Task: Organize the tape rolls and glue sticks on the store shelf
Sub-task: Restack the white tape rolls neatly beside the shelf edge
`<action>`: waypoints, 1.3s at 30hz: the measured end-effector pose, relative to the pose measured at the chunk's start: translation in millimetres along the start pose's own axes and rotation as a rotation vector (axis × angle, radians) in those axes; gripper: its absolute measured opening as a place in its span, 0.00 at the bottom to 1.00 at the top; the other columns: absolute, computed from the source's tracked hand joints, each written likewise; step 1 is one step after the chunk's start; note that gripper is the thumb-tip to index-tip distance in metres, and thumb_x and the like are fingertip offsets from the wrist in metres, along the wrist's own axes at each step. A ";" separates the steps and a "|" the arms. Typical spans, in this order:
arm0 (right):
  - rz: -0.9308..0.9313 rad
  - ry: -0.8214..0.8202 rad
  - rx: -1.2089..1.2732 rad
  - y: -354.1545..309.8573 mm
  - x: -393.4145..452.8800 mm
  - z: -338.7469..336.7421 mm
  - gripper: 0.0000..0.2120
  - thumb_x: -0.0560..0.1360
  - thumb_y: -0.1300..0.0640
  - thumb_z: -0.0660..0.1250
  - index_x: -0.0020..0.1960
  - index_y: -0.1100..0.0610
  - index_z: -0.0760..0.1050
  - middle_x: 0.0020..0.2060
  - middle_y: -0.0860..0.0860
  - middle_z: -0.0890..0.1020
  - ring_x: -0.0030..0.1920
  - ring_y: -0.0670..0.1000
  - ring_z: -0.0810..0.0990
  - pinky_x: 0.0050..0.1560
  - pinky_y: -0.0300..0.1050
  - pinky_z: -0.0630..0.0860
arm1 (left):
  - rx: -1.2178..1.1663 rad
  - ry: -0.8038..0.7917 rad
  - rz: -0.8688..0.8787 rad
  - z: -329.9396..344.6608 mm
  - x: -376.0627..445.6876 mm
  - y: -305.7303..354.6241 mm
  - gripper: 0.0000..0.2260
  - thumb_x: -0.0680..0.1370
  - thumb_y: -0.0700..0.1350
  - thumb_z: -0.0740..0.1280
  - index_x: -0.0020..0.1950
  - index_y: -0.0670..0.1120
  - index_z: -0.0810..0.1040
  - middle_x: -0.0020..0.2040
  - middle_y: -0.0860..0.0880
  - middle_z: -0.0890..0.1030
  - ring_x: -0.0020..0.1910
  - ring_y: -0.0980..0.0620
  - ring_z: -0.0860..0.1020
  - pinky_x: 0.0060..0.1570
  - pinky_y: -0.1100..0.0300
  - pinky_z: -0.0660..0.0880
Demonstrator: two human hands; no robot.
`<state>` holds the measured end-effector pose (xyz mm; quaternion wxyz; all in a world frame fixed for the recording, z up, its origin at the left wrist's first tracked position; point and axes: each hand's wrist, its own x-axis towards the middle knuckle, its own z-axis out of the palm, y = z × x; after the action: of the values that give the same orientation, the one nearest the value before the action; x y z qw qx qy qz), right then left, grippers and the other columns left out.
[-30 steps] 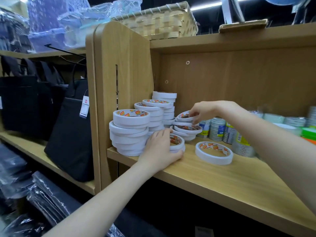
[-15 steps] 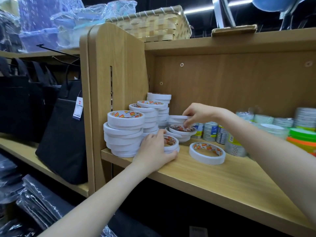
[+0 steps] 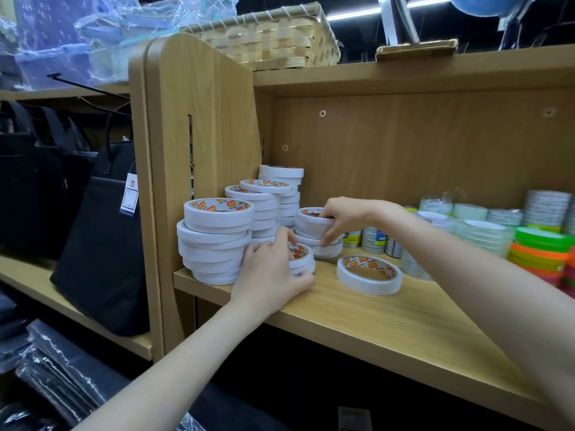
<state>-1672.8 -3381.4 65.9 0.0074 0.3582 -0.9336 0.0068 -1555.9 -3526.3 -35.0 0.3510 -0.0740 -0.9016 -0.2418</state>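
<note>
White tape rolls with orange-printed cores stand in stacks at the left end of the wooden shelf (image 3: 389, 325). The tallest front stack (image 3: 214, 244) is by the side panel, with further stacks (image 3: 270, 200) behind it. My left hand (image 3: 273, 275) grips a small low stack of rolls (image 3: 303, 259) near the shelf's front. My right hand (image 3: 339, 217) holds the top roll of a short stack (image 3: 311, 228) behind that. One loose roll (image 3: 368, 275) lies flat to the right. No glue sticks can be made out.
Clear and patterned tape rolls (image 3: 479, 225) and neon green and orange rolls (image 3: 541, 253) fill the shelf's right side. A woven basket (image 3: 273, 38) sits on top. Black bags (image 3: 102, 237) hang on the neighbouring shelf at left. Bare shelf lies in front of the loose roll.
My right hand moved from the back of the short stack onto its top roll and now grips it. My left hand stays on the small front stack.
</note>
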 end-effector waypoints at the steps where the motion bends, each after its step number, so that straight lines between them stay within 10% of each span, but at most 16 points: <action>1: 0.003 -0.012 0.019 0.2 1.0 -1.2 0.12 0.68 0.50 0.73 0.35 0.56 0.73 0.31 0.48 0.73 0.33 0.49 0.70 0.35 0.43 0.65 | -0.003 -0.008 0.003 0.5 0.1 -0.9 0.18 0.67 0.54 0.65 0.53 0.50 0.64 0.40 0.54 0.76 0.46 0.51 0.74 0.58 0.58 0.63; 24: 0.112 -0.008 -0.070 -12.2 -30.1 -21.2 0.20 0.63 0.51 0.78 0.47 0.61 0.77 0.39 0.51 0.78 0.39 0.52 0.75 0.39 0.45 0.71 | 0.005 -0.102 0.001 -1.3 1.7 -0.3 0.18 0.69 0.52 0.67 0.53 0.50 0.64 0.42 0.52 0.77 0.46 0.50 0.74 0.55 0.57 0.65; 39: 0.119 0.171 -0.053 18.4 -116.9 -28.7 0.16 0.62 0.55 0.77 0.29 0.54 0.69 0.26 0.46 0.69 0.28 0.46 0.67 0.28 0.39 0.64 | 0.001 -0.197 0.072 -11.7 36.0 16.9 0.14 0.75 0.49 0.66 0.60 0.48 0.76 0.58 0.51 0.77 0.60 0.52 0.73 0.62 0.51 0.68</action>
<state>-1598.0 -3289.0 92.2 0.0962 0.3001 -0.9490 0.0131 -1570.5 -3518.6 3.0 0.2693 -0.1298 -0.9285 -0.2201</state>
